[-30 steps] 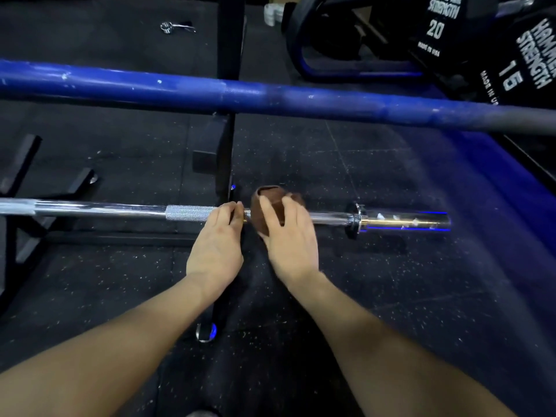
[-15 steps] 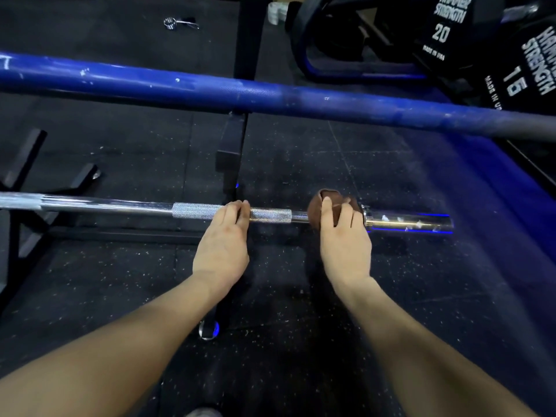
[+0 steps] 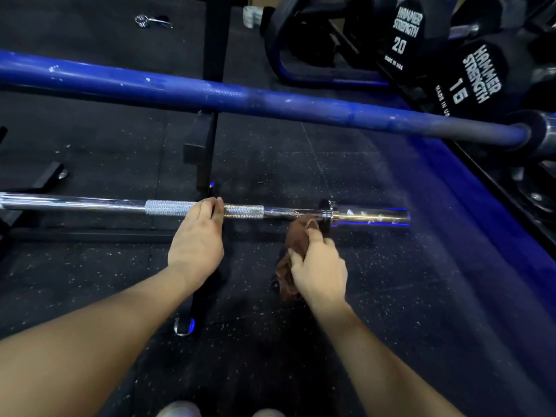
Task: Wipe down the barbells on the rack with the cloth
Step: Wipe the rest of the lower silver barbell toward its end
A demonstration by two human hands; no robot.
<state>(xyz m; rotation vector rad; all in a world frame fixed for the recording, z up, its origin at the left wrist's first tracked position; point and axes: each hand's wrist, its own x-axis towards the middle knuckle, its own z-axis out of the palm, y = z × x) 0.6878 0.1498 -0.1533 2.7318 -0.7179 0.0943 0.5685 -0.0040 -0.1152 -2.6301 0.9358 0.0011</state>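
Below chrome barbell (image 3: 90, 205), right hand (image 3: 319, 267) clutching cloth (image 3: 296, 236)

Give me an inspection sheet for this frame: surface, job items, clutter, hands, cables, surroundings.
Surface: dark speckled rubber floor, pale flecks all over.
Job's things: chrome bar lies level on the black rack; blue bar sits above it, scuffed paint; brown cloth bunched beside the chrome bar's collar.
Clutter: spring clip on the floor at far left.
Hands: left hand grips the chrome bar at the knurling; right hand grips the cloth just below the bar.
Cables: nothing seen.
Surroundings: dumbbells marked 20 and 15 at upper right; shoe tips at the bottom edge.
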